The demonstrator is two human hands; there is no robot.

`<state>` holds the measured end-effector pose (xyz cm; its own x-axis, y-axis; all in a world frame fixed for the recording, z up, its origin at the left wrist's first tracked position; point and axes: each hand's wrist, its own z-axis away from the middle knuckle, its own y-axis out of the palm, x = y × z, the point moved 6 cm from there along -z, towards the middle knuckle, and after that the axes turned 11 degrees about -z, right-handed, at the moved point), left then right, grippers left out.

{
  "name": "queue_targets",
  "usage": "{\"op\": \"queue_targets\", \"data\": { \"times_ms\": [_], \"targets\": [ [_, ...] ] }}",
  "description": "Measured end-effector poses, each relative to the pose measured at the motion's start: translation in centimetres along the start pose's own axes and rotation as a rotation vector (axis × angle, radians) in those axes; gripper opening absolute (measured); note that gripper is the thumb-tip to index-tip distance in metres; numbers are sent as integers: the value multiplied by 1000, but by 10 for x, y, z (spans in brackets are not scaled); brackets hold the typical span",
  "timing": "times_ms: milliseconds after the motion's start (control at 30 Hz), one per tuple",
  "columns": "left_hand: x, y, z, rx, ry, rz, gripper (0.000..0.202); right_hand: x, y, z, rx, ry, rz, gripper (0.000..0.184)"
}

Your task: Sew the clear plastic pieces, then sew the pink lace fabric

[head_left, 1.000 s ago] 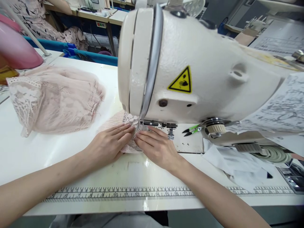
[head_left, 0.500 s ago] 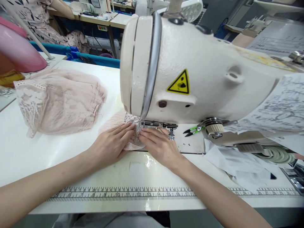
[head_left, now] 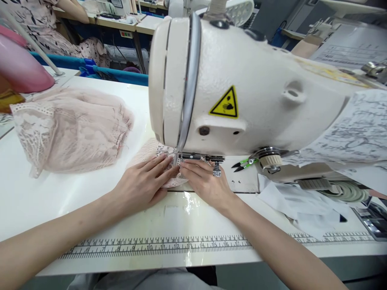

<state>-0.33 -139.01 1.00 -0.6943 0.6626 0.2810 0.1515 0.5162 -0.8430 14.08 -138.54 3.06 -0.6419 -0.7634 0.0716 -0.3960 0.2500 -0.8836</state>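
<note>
A pale pink lace piece (head_left: pixel 175 183) lies under the presser foot area of a white sewing machine (head_left: pixel 254 88). My left hand (head_left: pixel 145 179) rests flat on its left side, fingers stretched toward the needle. On the other side my right hand (head_left: pixel 208 183) lies with fingers extended over the lace, close to the metal attachment (head_left: pixel 216 167) by the foot. Both hands press the fabric down; neither grips it visibly. The needle and the right fingertips are partly hidden by the machine head.
A heap of sheer pink lace fabric (head_left: pixel 75 129) lies at left. Green-handled thread snips (head_left: pixel 244 164) sit on the machine bed. White scraps (head_left: pixel 302 205) and a phone-like dark object (head_left: pixel 375 219) are at right. A ruler tape (head_left: pixel 163 246) runs along the front edge. Another person (head_left: pixel 72 8) sits beyond.
The lace has shifted slightly under my fingers, and my left fingers have crept a little to the right. The whole view has moved slightly.
</note>
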Motion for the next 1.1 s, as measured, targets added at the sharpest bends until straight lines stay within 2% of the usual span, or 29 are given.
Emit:
{"op": "queue_targets", "data": {
  "times_ms": [333, 633, 833, 1000, 1100],
  "targets": [
    [2, 5, -2, 39, -29, 25, 43, -7, 5, 3, 45, 100, 100, 24],
    [5, 10, -6, 41, -56, 43, 43, -11, 11, 3, 81, 163, 96, 28],
    [-2, 2, -5, -64, 101, 37, 36, -4, 7, 1, 69, 62, 107, 30],
    [4, 1, -1, -66, 108, 96, 37, 8, 4, -3, 55, -114, 159, 30],
    [8, 2, -1, -66, 107, 96, 36, 11, 4, -4, 57, -147, 153, 32]
  ]
}}
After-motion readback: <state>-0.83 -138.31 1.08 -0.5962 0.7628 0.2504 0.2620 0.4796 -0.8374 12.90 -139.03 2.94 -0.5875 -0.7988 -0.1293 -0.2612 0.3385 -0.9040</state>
